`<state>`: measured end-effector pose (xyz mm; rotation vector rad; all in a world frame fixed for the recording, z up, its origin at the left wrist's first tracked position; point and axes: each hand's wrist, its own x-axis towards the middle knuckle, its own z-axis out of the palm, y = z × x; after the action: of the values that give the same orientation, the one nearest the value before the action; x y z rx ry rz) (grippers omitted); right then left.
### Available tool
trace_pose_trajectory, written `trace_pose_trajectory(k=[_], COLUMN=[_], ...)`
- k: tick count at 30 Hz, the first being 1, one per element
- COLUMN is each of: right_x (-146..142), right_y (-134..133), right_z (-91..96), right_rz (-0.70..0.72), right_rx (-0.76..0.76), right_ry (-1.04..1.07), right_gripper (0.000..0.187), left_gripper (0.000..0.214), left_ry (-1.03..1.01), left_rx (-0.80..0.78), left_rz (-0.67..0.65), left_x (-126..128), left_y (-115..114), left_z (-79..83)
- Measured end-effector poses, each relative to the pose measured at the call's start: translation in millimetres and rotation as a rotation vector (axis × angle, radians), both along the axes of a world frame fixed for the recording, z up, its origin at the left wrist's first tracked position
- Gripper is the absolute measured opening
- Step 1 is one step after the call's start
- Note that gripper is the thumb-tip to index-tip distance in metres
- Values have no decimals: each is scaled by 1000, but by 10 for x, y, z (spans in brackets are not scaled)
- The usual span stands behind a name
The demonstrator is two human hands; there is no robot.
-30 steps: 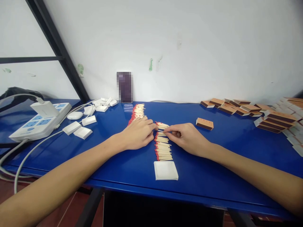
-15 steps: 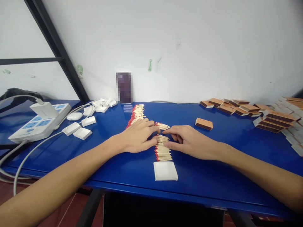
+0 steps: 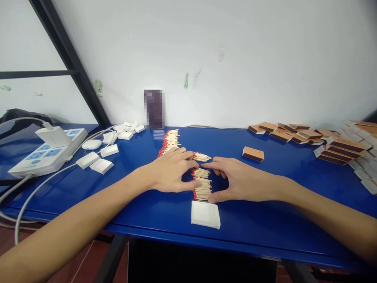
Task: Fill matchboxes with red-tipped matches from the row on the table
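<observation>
Loose red-headed matches (image 3: 203, 190) lie in a rough column on the blue table, split by small gaps into separate bunches. From the left side my left hand (image 3: 170, 169) rests over them, open, with its thumb laid across the matches and its index finger near the upper bunch. My right hand (image 3: 246, 181) is at the column's right side, thumb and index finger spread wide. Its thumb tip touches the lower match ends, and its index tip is by the upper ones. Just in front of the column lies a white square tray (image 3: 205, 214). A longer row of matches (image 3: 171, 140) lies behind my left hand, partly covered.
One matchbox (image 3: 253, 154) lies right of my right hand. More matchboxes (image 3: 281, 135) are piled at the back right. White inner trays (image 3: 101, 166) lie at the left, near a power strip (image 3: 38, 159) with cables. A pixelated dark object (image 3: 154, 110) leans on the wall.
My right thumb has moved down toward the lower matches, opening wider from the index finger. My left thumb has shifted right and slightly down over the matches. A gap now shows between bunches.
</observation>
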<state>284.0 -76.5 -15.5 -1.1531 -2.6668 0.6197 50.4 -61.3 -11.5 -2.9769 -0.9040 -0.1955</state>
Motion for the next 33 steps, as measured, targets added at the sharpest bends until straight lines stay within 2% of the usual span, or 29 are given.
trace_pose_trajectory(k=[4, 8, 16, 28, 33], right_x=[-31, -74, -97, -105, -71], right_y=[-18, -31, -20, 47, 12], right_z=[-4, -18, -84, -227, -171], right_rz=[24, 73, -14, -41, -34], right_rx=[35, 101, 184, 227, 313], right_ry=[22, 112, 119, 182, 211], right_gripper=[81, 67, 44, 24, 21], left_gripper=[50, 51, 63, 34, 30], left_ry=[-1, -11, -49, -33, -28], left_rx=[5, 2, -16, 25, 33], left_rz=[-1, -11, -25, -1, -1], left_x=[-7, -12, -11, 28, 39], left_y=[-2, -2, -6, -6, -9], left_z=[-2, 6, 13, -24, -24])
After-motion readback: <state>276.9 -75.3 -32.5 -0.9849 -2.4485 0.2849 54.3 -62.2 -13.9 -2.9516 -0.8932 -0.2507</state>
